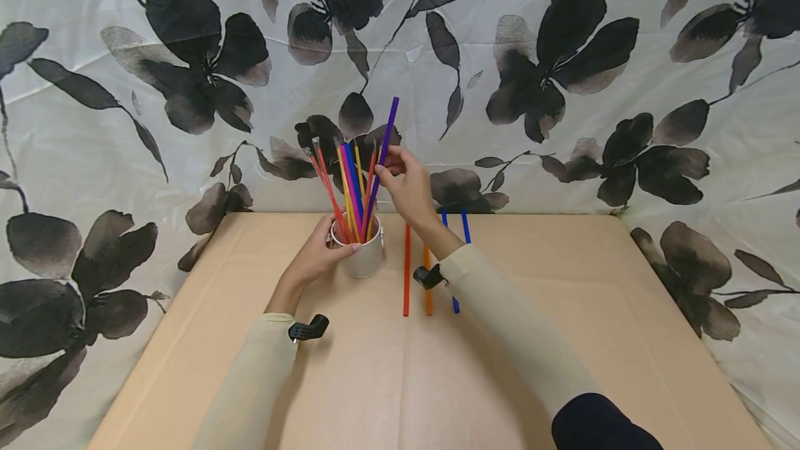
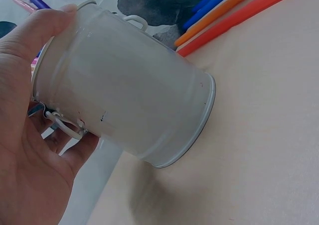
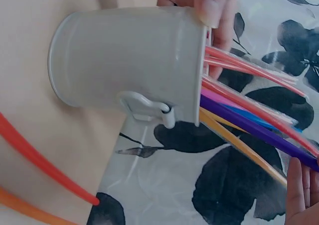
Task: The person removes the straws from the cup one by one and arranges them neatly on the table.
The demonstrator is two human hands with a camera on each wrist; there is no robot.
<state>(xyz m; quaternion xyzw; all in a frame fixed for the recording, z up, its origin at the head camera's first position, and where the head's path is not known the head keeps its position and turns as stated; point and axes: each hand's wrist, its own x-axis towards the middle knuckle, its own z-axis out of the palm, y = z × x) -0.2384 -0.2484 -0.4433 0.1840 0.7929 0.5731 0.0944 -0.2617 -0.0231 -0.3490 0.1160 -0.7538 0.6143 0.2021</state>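
A small off-white metal bucket (image 1: pixel 364 260) stands upright near the table's far edge. My left hand (image 1: pixel 319 253) grips it by the rim, with the thumb on the near side. Several thin sticks, red, yellow, pink and blue, lean out of its mouth; some red sticks (image 3: pixel 249 65) have pale, clear-looking ends. Between thumb and fingers, my right hand (image 1: pixel 407 186) pinches a long purple straw-like stick (image 1: pixel 390 120), partway along it. The stick's lower part (image 3: pixel 239 119) enters the bucket's mouth; its bottom end is hidden inside.
To the right of the bucket, a red straw-like stick (image 1: pixel 407 276), an orange one (image 1: pixel 428 301) and two blue ones (image 1: pixel 466 226) lie on the tan table (image 1: pixel 350 380). My right forearm partly covers them. A floral cloth (image 1: pixel 437 75) hangs behind the table.
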